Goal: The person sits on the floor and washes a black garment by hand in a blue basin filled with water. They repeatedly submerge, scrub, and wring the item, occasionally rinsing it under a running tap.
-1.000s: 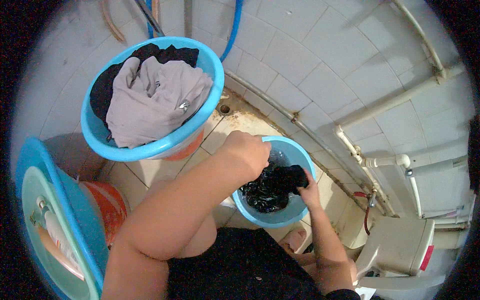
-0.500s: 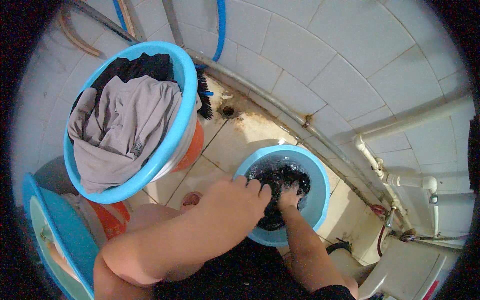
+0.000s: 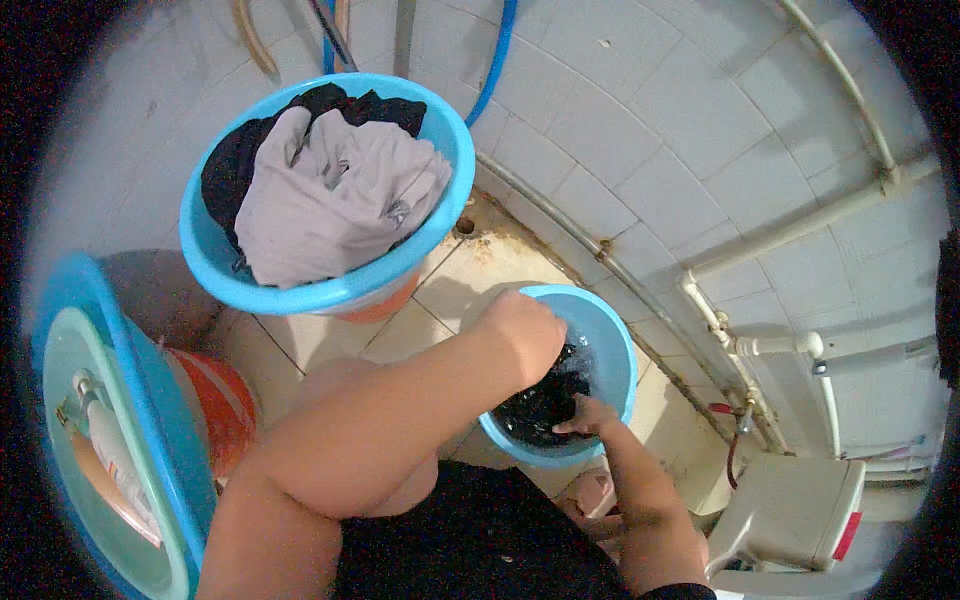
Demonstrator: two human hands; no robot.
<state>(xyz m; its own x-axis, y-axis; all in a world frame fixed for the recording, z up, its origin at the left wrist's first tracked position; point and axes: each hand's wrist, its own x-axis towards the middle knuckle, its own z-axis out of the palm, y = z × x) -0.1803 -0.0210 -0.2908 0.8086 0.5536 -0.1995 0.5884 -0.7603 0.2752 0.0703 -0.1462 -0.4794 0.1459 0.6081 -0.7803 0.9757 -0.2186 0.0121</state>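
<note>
Wet black cloth (image 3: 535,408) lay in the small light-blue basin (image 3: 618,365), gathered in the water between the two hands. The left hand (image 3: 528,338) was up and to the left of the cloth, over the basin's left rim; the right hand (image 3: 592,415) was at the cloth's right side, within the rim, its fingers meeting the dark mass.

The basin stood on the tiled floor (image 3: 500,265). Beyond its far right edge, a strip of floor separated it from a metal pipe (image 3: 545,205) running along the foot of the tiled wall (image 3: 640,120). Bare tiles also showed between the basin and a larger blue tub (image 3: 330,297) at upper left, which held grey fabric (image 3: 330,200) over black. A drain hole (image 3: 464,226) lay near that tub's right side. At far left, a pale green basin (image 3: 112,400) sat within a blue one (image 3: 140,370), well apart from the hands.

The left forearm crossed diagonally from lower left, the wrist bent and the fingers curled downward; their grip could not be told. The right forearm rose from lower right, the fingers loosely parted; whether they pinched any cloth could not be told.
</note>
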